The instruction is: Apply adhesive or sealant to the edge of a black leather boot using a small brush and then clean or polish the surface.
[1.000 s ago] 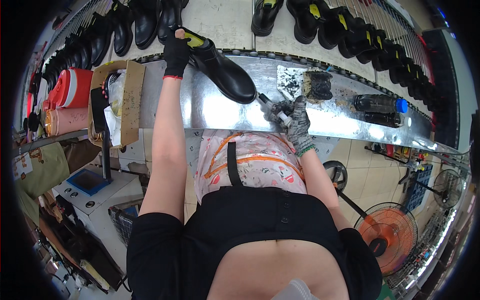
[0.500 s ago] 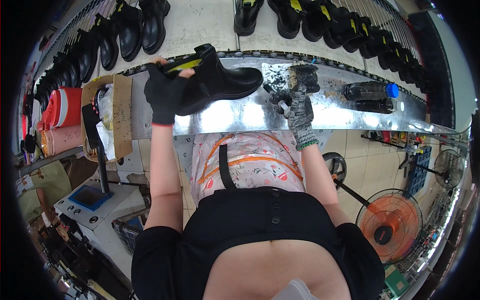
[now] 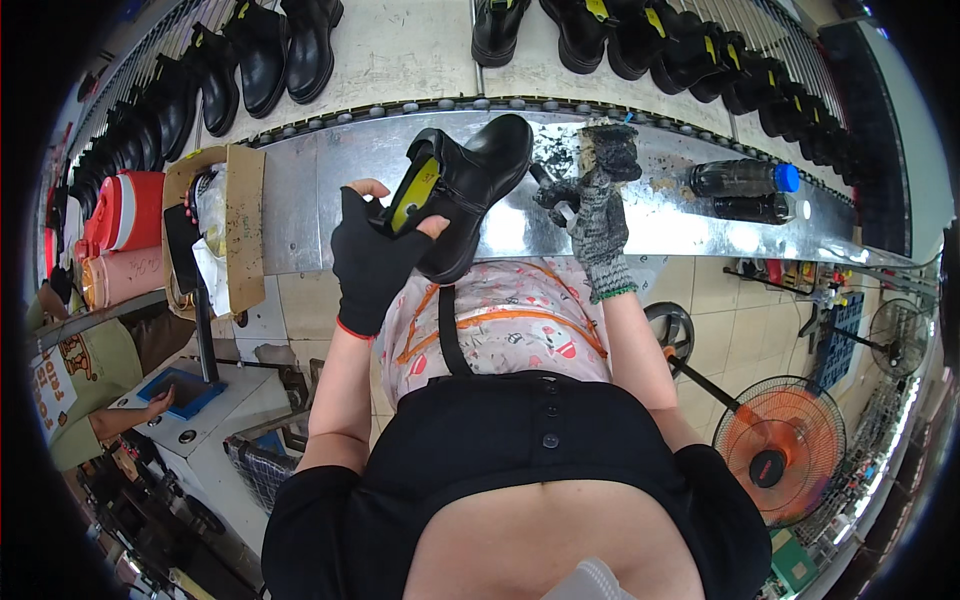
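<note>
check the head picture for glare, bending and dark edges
Head view, centre: white glare on the metal ledge, fainter shine on the boot in the left hand; head view, top: ledge's far edge bowed by the fisheye; head view, corners: black.

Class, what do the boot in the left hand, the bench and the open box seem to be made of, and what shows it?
Boot: probably leather, possibly synthetic; smooth and black, with soft highlights.
Bench: metal, perhaps steel; bare and silvery, with bright, mirror-like glare.
Box: likely cardboard; matte brown, with thin, dark-specked walls.
</note>
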`<state>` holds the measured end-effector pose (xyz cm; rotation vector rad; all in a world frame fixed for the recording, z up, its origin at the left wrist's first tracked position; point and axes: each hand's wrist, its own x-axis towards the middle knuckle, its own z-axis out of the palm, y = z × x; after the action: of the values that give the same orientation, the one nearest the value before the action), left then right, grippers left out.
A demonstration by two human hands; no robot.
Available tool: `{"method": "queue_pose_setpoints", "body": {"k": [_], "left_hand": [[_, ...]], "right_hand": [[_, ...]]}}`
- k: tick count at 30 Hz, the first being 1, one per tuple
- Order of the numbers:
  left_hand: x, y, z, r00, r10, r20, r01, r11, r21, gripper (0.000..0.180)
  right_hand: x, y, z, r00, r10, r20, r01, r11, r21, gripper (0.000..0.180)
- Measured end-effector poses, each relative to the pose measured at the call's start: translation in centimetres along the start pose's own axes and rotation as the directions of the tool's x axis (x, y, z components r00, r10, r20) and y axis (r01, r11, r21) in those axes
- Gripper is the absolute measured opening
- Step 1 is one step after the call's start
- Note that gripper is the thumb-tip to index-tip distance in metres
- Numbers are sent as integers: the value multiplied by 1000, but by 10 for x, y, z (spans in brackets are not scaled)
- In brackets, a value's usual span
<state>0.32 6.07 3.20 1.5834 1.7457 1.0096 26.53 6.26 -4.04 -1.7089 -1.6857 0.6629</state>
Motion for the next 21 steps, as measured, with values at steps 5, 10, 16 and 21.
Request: {"method": "queue_pose_setpoints", "body": {"k": [5, 10, 16, 21], "left_hand": [[-18, -14, 4, 989, -21, 149, 56, 970, -236, 56], [-33, -11, 5, 978, -100, 181, 164, 906, -391, 55], [-49, -25, 1, 888, -342, 307, 454, 761, -464, 59], [-60, -33, 1, 755, -439, 488, 656, 505, -560, 57]], "right_hand": [[-10, -4, 3, 981, 169, 98, -192, 927, 322, 41], [-18, -35, -9, 985, 29, 172, -78, 956, 284, 36], [-28, -45, -10, 973, -102, 205, 69, 984, 162, 20], [-25, -45, -20, 939, -14, 345, -91, 954, 287, 21]]}}
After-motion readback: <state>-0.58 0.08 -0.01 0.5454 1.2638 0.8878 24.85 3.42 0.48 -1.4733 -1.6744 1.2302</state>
